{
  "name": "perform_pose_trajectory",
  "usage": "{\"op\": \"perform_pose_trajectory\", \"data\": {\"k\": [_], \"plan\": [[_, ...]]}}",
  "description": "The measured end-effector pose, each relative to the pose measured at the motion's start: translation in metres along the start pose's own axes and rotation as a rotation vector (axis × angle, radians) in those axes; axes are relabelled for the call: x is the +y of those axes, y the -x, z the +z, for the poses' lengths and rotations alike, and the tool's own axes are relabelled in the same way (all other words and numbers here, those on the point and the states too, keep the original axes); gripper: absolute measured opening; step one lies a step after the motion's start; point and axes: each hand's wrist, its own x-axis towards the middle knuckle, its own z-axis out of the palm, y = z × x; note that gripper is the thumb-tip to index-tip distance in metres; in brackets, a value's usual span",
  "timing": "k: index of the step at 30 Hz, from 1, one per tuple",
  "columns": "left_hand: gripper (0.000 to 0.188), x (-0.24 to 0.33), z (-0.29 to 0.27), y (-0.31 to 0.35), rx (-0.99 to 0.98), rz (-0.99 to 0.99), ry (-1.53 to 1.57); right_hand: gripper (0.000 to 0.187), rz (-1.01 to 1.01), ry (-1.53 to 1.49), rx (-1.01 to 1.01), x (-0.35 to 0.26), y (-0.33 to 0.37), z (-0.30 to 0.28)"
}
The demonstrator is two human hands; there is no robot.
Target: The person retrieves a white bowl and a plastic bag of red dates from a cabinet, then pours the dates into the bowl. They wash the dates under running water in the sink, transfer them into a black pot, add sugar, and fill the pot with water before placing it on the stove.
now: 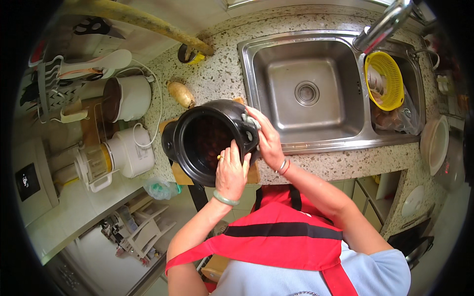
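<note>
A black two-handled pot point(205, 143) rests tilted on a wooden board point(252, 172) at the counter's front edge, its mouth turned up toward me. Dark reddish-brown contents show dimly inside. Across the near right rim lies my left hand point(231, 170), fingers reaching into the mouth and thumb along the outside, gripping the rim. My right hand point(268, 142) presses against the pot's right side by a handle. Under its fingertips is a crumpled whitish cloth point(251, 121), partly hidden. Behind the pot lies a tan, stubby root vegetable point(180, 94).
Right of the pot is a steel double sink point(306, 93) with a faucet point(385, 24). A yellow basket point(384, 81) and a clear plastic bag point(400, 116) sit in its smaller basin. White appliances point(131, 153), a utensil rack point(52, 89) and a greenish bag point(162, 189) are at left.
</note>
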Motion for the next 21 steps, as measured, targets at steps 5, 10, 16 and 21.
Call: {"op": "perform_pose_trajectory", "data": {"k": [5,10,16,21], "plan": [[0.05,-0.003,0.0,0.0,-0.016,0.003,0.015,0.038,0.069,-0.333,-0.237,0.008,-0.066,-0.002],[0.052,-0.003,-0.001,0.0,-0.033,-0.022,0.057,0.035,0.067,-0.209,-0.729,0.015,-0.146,0.033],[0.052,-0.002,-0.003,-0.004,-0.021,-0.027,0.088,0.042,0.367,-0.189,-0.813,0.049,-0.171,0.061],[0.051,-0.001,-0.002,-0.002,-0.007,-0.055,0.097,0.049,0.363,-0.209,-0.537,0.073,-0.136,0.033]]}}
